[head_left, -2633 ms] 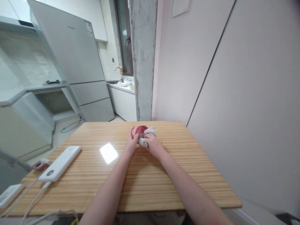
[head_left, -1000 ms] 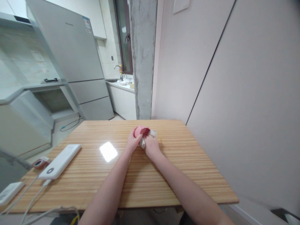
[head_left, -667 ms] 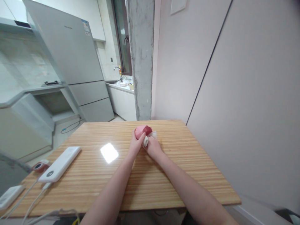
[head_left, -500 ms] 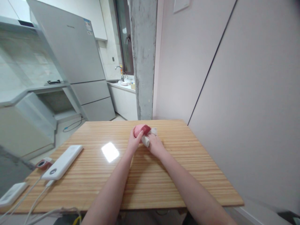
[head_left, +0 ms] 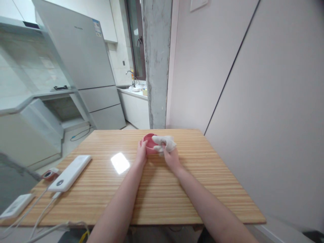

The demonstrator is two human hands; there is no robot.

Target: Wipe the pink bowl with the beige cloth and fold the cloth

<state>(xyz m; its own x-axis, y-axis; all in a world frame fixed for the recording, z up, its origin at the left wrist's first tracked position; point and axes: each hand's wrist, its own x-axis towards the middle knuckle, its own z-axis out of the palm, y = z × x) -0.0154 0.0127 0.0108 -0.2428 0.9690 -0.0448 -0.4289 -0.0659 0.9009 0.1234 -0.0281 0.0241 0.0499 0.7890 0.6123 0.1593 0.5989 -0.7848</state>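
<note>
- Pink round bowl (head_left: 150, 141) sits on the striped wooden worktop (head_left: 152, 189), left hand (head_left: 141, 152) gripping its side.
- Right hand (head_left: 170, 156) clutches a crumpled white cloth (head_left: 164, 142) at the bowl's rim.

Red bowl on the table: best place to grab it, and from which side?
Take the red bowl by its left rim and wall, coming from the left, as the left hand does. It sits upright, and the right hand with the white cloth covers its right rim.

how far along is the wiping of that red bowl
Midway, it seems. The left hand steadies the red bowl upright on the wooden table, while the right hand presses a white cloth over its rim. Whether the bowl is clean cannot be told.
</note>
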